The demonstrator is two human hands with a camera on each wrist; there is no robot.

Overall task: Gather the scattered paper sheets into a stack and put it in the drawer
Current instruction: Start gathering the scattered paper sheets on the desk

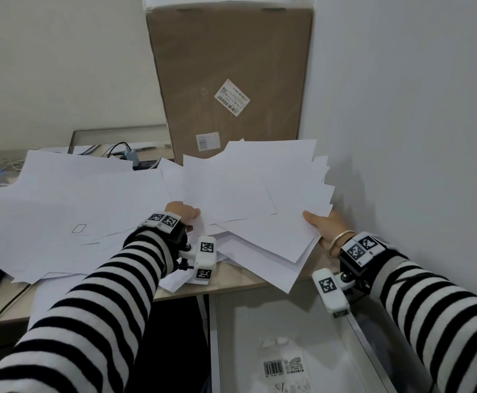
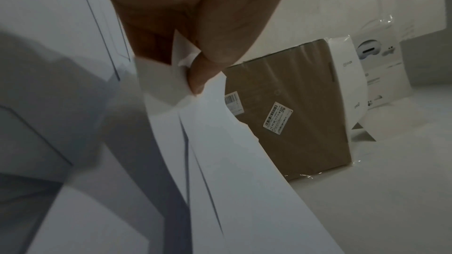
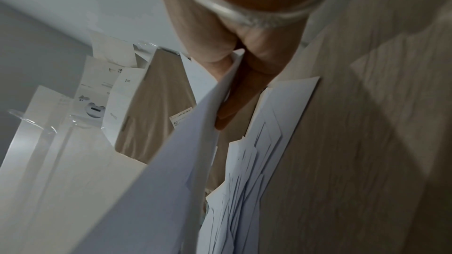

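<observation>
Now both hands pinch the fanned paper sheets [image 1: 260, 199], left hand [image 1: 182, 212] at one corner, right hand [image 1: 326, 226] opposite; better to tap edges square before lowering toward the drawer [image 1: 288, 336] beneath the right hand

Right hand [image 3: 234, 49] at top centre of frame, bangle [image 3: 257, 17] across the wrist. Grip closed on a fanned bundle of paper sheets [image 3: 156, 190]: thumb on the near face, fingers [image 3: 242, 92] behind, bundle running down to lower left. More loose sheets [image 3: 264, 142] lying overlapped at centre, touching the bench [image 3: 354, 142], wood-grain, filling the right side. Brown cardboard box [image 3: 156, 107] at centre left, label partly hidden. White printed cartons [image 3: 97, 92] just beside it, further left.
</observation>
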